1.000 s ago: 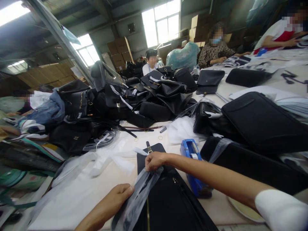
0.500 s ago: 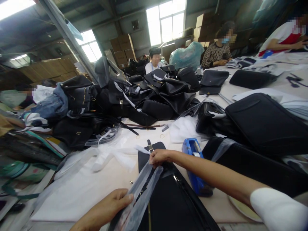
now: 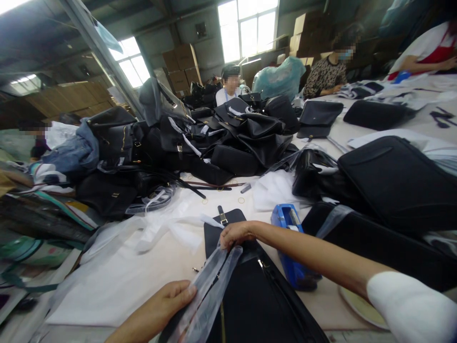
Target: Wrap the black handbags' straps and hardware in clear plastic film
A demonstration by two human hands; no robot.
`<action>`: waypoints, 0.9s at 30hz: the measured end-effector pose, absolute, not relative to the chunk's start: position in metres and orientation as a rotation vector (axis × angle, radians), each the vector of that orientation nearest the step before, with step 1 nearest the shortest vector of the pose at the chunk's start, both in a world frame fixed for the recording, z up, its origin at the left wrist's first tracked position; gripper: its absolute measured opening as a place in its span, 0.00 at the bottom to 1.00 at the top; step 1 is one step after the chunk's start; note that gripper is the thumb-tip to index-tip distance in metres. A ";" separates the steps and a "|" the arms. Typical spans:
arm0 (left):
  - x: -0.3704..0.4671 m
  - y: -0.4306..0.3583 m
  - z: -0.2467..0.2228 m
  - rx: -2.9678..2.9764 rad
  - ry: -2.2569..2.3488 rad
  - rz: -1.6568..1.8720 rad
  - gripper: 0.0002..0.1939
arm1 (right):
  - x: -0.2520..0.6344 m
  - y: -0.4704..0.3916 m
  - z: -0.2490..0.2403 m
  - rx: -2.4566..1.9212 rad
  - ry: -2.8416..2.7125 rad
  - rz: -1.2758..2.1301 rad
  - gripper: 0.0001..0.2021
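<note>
Head view, compared with a second ago: the left grip (image 3: 173, 295), thumb against fingers on the near edge of the long clear plastic wrap (image 3: 209, 305), sits slightly lower along it. The wrap, bunched together then, now spreads into two strips running down from the right grip (image 3: 236, 234), so a dark gap with a metal fitting shows between them. A small shiny metal piece (image 3: 195, 270) now shows just above the left grip. The wrap lies over the left side of the large black leather-look bag (image 3: 264, 305), which is below and between both grips on the pale desk (image 3: 324, 309). The right grip stays pinched on the wrap's upper end, hiding the exact contact.

Left of the left grip lies a thin white sheet (image 3: 103, 290). Beyond the right grip, a heap of black bags (image 3: 233, 159) crowds the desk. Right of that grip, the bare forearm crosses over the blue plastic tape dispenser (image 3: 294, 271), blocking part of it; farther right, a black rounded rectangular case (image 3: 396, 181) leans among other black pieces, and a round pale dish (image 3: 364, 309) sits below the forearm.
</note>
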State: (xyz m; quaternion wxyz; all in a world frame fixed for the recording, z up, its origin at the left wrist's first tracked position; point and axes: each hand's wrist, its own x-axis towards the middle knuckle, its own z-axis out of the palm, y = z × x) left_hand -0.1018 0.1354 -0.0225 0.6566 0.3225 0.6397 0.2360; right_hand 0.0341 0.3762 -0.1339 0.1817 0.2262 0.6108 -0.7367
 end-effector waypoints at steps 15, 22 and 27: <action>-0.089 0.140 -0.014 0.622 1.444 0.588 0.25 | 0.030 0.372 -0.134 0.663 1.821 -1.973 0.02; -0.090 0.140 -0.027 0.601 1.475 0.536 0.19 | 0.035 0.370 -0.129 0.579 1.915 -1.989 0.11; -0.089 0.145 -0.020 0.752 1.608 0.513 0.05 | 0.033 0.366 -0.127 0.581 1.952 -1.979 0.09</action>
